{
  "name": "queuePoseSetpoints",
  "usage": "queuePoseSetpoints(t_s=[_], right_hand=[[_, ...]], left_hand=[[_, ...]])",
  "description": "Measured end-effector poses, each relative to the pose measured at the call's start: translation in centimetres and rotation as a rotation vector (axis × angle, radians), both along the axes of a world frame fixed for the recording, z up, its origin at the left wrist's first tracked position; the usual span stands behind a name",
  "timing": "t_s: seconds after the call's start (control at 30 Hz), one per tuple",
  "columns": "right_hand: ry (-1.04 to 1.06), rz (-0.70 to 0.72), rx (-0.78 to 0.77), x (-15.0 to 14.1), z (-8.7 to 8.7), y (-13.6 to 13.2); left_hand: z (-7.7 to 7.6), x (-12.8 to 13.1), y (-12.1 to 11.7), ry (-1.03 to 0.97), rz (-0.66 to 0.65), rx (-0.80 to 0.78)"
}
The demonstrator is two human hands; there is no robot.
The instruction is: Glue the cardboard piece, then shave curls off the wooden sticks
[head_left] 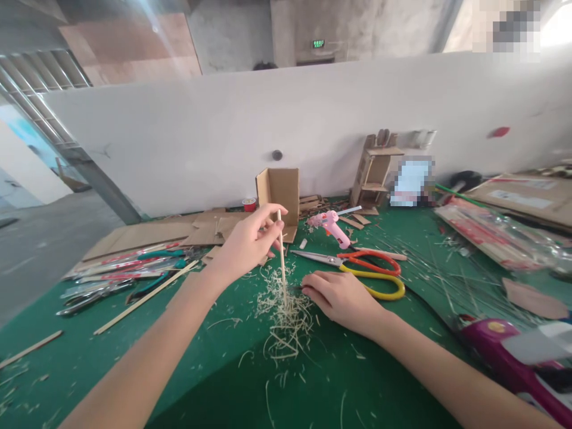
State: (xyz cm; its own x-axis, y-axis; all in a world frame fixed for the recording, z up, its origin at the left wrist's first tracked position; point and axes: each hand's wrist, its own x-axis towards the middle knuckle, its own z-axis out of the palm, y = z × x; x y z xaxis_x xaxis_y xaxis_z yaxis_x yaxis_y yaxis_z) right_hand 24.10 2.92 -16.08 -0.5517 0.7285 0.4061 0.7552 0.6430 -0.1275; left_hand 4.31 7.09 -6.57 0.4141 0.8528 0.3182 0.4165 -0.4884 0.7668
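My left hand [245, 241] pinches the upper end of a thin wooden stick [283, 268], which stands nearly upright with its lower end in a heap of curled wood shavings [286, 336]. To the right of the heap, my right hand [344, 298] rests low over the table with its fingers closed. A small dark bit shows at those fingertips, beside the stick, too small to name. Just beyond my right hand lie scissors [375, 277] with one orange and one yellow handle. A pink glue gun [333, 226] lies behind them.
On the green table [214, 375], bagged tools [120, 271], wooden sticks and cardboard pieces [147, 235] lie left. A folded cardboard piece [283, 190] and a cardboard stand [378, 170] are at the back. A purple tool [500, 345] lies right, with a blurred screen [411, 182] behind.
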Motion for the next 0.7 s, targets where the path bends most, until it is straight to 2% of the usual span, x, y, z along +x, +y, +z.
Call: queuePoseSetpoints(t_s=[0.13, 0.4, 0.7], right_hand=[[0.034, -0.017, 0.063, -0.2, 0.0, 0.0], [-0.01, -0.063, 0.105, -0.3, -0.3, 0.1], [-0.099, -0.08, 0.274, 0.1, 3.8, -1.1]], left_hand=[[0.7, -0.2, -0.4, 0.034, 0.069, 0.152], [0.7, 0.0, -0.5, 0.021, 0.093, 0.247], [1.2, -0.6, -0.5, 0.035, 0.054, 0.276]])
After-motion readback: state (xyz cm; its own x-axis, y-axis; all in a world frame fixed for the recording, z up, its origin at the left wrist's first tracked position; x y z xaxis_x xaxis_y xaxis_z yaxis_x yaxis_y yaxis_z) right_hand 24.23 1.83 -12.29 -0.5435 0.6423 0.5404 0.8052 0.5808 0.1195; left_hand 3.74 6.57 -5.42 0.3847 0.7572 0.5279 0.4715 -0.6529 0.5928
